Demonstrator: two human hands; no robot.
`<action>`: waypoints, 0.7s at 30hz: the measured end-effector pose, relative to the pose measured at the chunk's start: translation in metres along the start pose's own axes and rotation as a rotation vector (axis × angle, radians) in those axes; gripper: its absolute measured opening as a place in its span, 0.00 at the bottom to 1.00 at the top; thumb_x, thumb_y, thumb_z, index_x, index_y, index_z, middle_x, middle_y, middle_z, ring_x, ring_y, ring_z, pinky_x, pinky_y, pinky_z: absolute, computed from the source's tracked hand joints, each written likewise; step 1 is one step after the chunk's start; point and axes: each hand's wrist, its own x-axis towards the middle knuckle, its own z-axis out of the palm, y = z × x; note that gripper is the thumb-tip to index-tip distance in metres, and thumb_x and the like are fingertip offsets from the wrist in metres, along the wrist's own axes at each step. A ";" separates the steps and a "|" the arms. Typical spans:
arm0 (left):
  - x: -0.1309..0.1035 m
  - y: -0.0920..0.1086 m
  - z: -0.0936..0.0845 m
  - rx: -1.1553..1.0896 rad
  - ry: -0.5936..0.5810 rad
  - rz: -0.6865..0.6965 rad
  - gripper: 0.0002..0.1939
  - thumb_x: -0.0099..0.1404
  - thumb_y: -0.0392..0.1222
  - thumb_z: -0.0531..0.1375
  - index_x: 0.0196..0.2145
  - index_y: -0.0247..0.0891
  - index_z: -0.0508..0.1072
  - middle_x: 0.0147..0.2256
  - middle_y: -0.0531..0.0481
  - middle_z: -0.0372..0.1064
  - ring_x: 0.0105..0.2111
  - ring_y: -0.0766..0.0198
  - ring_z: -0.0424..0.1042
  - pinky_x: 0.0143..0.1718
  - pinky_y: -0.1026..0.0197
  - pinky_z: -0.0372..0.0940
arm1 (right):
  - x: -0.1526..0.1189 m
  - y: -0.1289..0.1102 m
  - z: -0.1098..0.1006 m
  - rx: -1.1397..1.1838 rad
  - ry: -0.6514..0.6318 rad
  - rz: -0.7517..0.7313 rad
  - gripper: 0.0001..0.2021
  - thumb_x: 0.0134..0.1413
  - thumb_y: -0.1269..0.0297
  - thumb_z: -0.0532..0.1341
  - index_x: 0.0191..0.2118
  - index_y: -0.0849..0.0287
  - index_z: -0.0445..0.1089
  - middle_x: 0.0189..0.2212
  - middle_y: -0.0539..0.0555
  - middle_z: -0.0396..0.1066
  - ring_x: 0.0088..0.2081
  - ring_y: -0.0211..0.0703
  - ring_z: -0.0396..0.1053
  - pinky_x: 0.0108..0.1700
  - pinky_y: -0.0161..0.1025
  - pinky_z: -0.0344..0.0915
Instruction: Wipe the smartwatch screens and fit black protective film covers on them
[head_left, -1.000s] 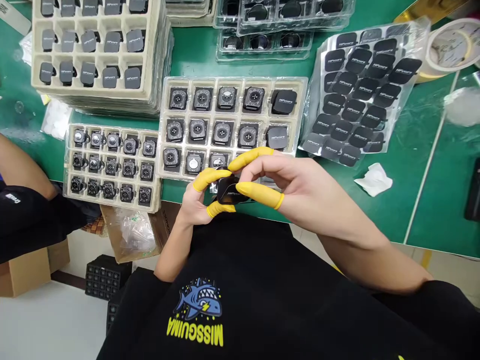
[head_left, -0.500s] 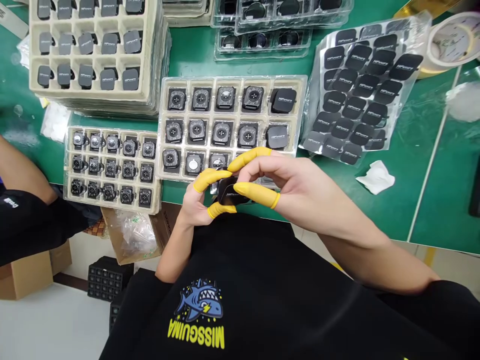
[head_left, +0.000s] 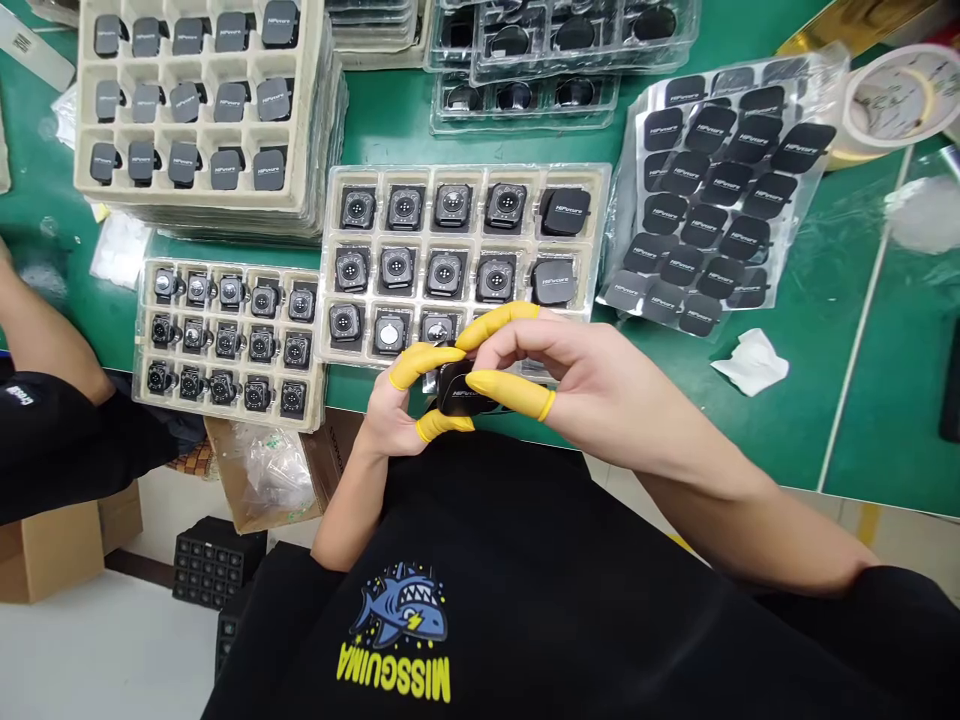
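Observation:
A black smartwatch body with a HiFuture label on its face is held in front of my shirt, near the table edge. My left hand, in yellow finger cots, pinches it by its left end between thumb and fingers. My right hand, also with yellow finger cots, is closed on the right part of the watch, its thumb lying over the label; its fingertips hide much of that side. Just beyond my fingers lies a tray of watch bodies, mostly back side up, with two HiFuture-labelled faces in the right column.
A smaller tray of watches lies left, below a tall stack of filled trays. Right are sheets of black HiFuture labels, a crumpled white tissue and tape rolls. Clear trays stand behind. Another person's arm is at left.
The view has shifted slightly, so the table things appear a little lower. Both hands keep the same hold on the watch body, which is tipped a little differently.

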 end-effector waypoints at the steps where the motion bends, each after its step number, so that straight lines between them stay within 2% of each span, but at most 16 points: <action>1: 0.000 0.000 0.000 -0.001 -0.002 -0.002 0.35 0.68 0.60 0.75 0.68 0.50 0.76 0.46 0.47 0.80 0.44 0.55 0.80 0.48 0.53 0.77 | 0.000 0.000 0.000 0.002 0.001 0.003 0.06 0.66 0.63 0.71 0.35 0.52 0.80 0.43 0.52 0.81 0.42 0.46 0.76 0.48 0.45 0.75; 5: 0.000 -0.001 0.000 0.000 -0.012 0.004 0.36 0.68 0.61 0.75 0.69 0.50 0.76 0.47 0.47 0.81 0.43 0.55 0.80 0.48 0.53 0.77 | 0.000 0.002 0.000 0.009 0.005 0.008 0.05 0.65 0.62 0.71 0.36 0.52 0.80 0.44 0.53 0.82 0.42 0.47 0.76 0.48 0.46 0.75; 11: -0.002 -0.002 0.000 -0.010 -0.005 -0.014 0.40 0.65 0.67 0.75 0.68 0.49 0.76 0.51 0.45 0.83 0.48 0.52 0.82 0.53 0.51 0.77 | 0.000 0.004 -0.002 -0.010 -0.002 0.031 0.06 0.66 0.61 0.72 0.36 0.53 0.81 0.44 0.54 0.82 0.42 0.47 0.76 0.49 0.46 0.75; 16: -0.003 -0.003 0.001 0.004 -0.007 -0.017 0.40 0.66 0.68 0.74 0.69 0.50 0.76 0.49 0.45 0.83 0.46 0.52 0.82 0.50 0.50 0.78 | 0.000 0.005 -0.001 -0.003 0.002 0.044 0.08 0.66 0.58 0.72 0.35 0.52 0.80 0.44 0.55 0.82 0.42 0.48 0.76 0.49 0.48 0.76; 21: -0.005 -0.004 0.001 0.016 -0.027 -0.048 0.42 0.65 0.71 0.73 0.68 0.47 0.76 0.49 0.43 0.83 0.46 0.51 0.82 0.51 0.49 0.78 | 0.000 0.006 0.000 0.007 0.007 0.035 0.07 0.65 0.59 0.72 0.35 0.52 0.80 0.44 0.55 0.82 0.41 0.47 0.76 0.49 0.47 0.76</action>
